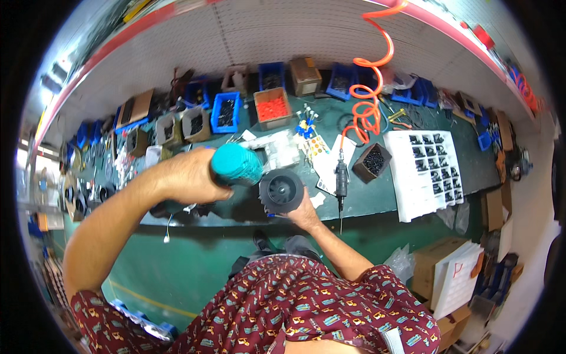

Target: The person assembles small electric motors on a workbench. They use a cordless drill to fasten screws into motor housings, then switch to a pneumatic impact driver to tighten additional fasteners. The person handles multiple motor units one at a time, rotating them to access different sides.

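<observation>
My left hand [191,177] is wrapped round a teal cylindrical part [237,164] with a ribbed side, held up over the bench's front edge. Close beside it on the right is a round black fan housing [281,190], its bladed fan wheel facing up. Fingers of my right hand [305,212] grip that housing from its right and lower side. The two parts look apart, with a small gap between them. Beyond them on the green bench [365,203] lies a pile of clear plastic bags [280,148].
Right of my hands a black power screwdriver [341,177] hangs on a coiled orange hose [377,88]. Farther right are a box of small black screws [372,162] and a white tray [404,177] of black parts. Blue bins [226,112] and a box of red parts [272,106] line the back.
</observation>
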Motion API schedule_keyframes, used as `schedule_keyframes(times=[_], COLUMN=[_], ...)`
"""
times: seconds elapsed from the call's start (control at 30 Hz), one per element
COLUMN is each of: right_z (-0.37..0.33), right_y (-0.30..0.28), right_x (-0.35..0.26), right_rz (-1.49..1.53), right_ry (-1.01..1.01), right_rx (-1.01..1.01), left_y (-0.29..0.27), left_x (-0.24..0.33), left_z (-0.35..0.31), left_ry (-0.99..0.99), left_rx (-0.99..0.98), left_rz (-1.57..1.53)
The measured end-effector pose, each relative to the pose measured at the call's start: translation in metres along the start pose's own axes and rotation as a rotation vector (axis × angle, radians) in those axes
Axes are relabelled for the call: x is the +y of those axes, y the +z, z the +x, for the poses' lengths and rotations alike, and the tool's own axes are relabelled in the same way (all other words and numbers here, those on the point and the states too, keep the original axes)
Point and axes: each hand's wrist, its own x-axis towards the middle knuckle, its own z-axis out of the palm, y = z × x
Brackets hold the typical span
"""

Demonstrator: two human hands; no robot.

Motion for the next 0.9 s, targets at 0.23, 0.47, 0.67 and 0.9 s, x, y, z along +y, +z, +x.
schedule_keyframes(times=[0.23,0.47,0.67,0.9], right_z=[-0.005,-0.004,-0.005,-0.047], right_y=[-0.007,-0.009,-0.008,-0.057], right_x=[-0.005,-0.013,0.006,0.002], right_rz=[0.152,0.107,0.114,-0.023], right_ry=[0.125,0.089,0.065,0.022], right_rx=[0.059,0.055,0.100,0.052], left_y=[-0.002,-0.012,-0.048,0.039], left_x=[0.034,0.054,0.087,0.002], left_z=[0.015,0.003,0.058,0.255], left_ry=[-0.035,-0.051,0.023,0.258], left_rx=[-0.057,-0.047,0.090,0.057], left_rz=[0.075,0.057,0.096,0.436])
